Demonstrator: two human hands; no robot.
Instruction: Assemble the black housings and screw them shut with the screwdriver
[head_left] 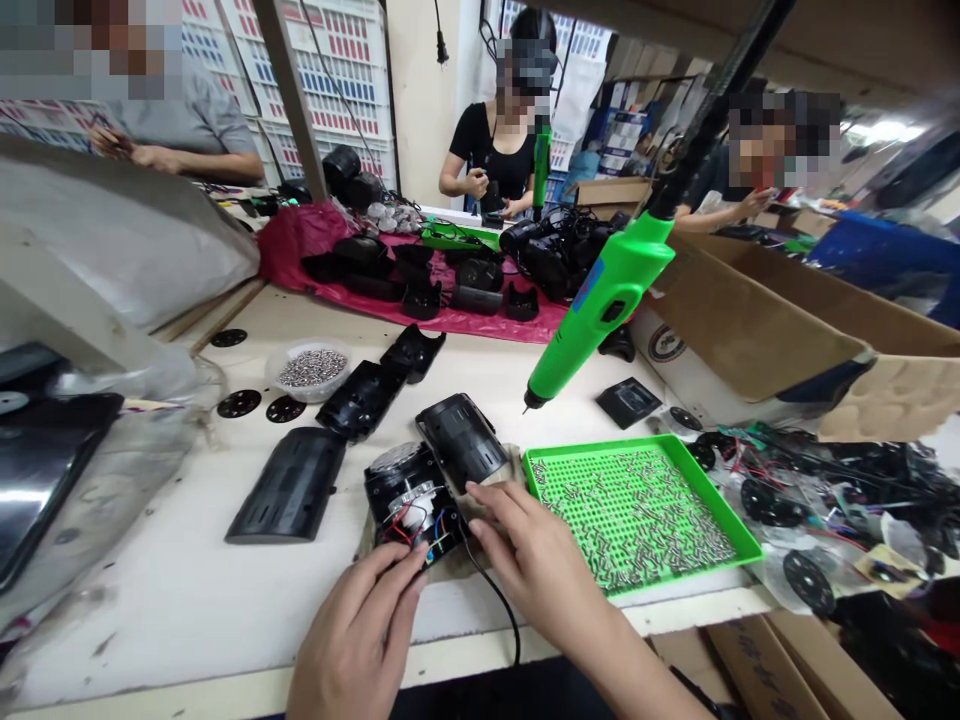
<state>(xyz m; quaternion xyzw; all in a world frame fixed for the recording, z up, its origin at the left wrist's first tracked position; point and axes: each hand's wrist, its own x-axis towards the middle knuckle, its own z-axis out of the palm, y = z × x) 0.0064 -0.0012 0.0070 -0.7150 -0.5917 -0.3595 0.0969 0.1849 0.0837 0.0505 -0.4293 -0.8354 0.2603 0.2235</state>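
An opened black housing [412, 505] with a white motor part and red and blue wires lies near the table's front edge. My left hand [367, 620] has its fingertips together on the wires and small board at its lower end. My right hand [525, 550] touches the housing's right side by a black cable, thumb and fingers slightly apart. A black cover [463, 438] rests against the housing, just beyond my right fingertips. A green electric screwdriver [600, 310] hangs above, tip down, touched by neither hand.
A green tray [750, 550] of screws lies right; a bowl [311, 372] of screws stands back left. Black shells [289, 485] lie left. A cardboard box [757, 330] and wired parts [787, 500] are at right. Across the table, a person [495, 150] works beyond pink sheeting [289, 245].
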